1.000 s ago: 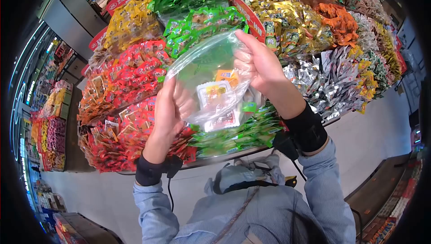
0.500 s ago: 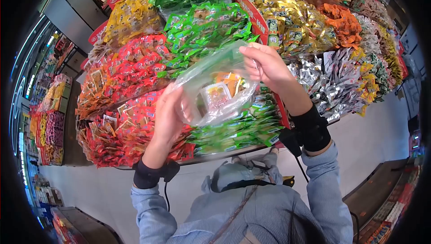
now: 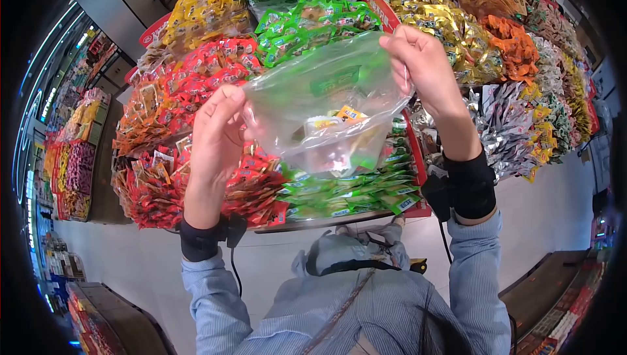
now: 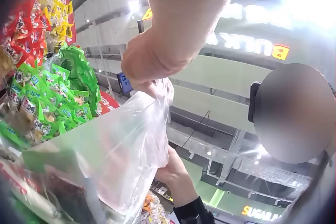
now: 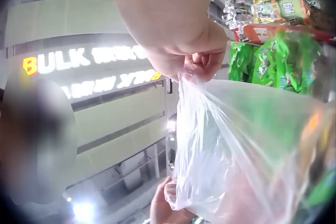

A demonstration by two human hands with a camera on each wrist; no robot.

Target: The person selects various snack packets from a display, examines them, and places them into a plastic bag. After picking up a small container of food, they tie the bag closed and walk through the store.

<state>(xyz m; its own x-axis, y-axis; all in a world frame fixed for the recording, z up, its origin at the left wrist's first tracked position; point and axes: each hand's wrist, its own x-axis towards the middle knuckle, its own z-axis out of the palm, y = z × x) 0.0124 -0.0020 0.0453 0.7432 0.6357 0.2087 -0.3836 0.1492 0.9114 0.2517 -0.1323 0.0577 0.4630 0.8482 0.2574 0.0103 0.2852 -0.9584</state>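
A clear plastic bag (image 3: 287,116) with a green printed label is stretched between both hands, its mouth spread wide. My left hand (image 3: 219,126) pinches the bag's left edge between thumb and fingers. At the opposite corner my right hand (image 3: 424,61) pinches the rim, fingers curled; the right wrist view shows the plastic gathered in folds under those fingertips. Inside the bag lie several snack packets, among them an orange-and-white packet (image 3: 353,113) and a pale packet (image 3: 326,156) near the bottom, partly blurred by the film.
Below and behind the bag stands a sloped bulk display of wrapped snacks: red packets (image 3: 215,61), green packets (image 3: 353,195), gold packets (image 3: 450,28) and silver packets (image 3: 506,116). Red divider strips (image 3: 418,152) part the sections. A grey pillar (image 3: 121,5) rises at the back left.
Both hands have moved apart and the right one has risen, pulling the bag's mouth wider and flatter. The packets inside have settled lower in the bag.
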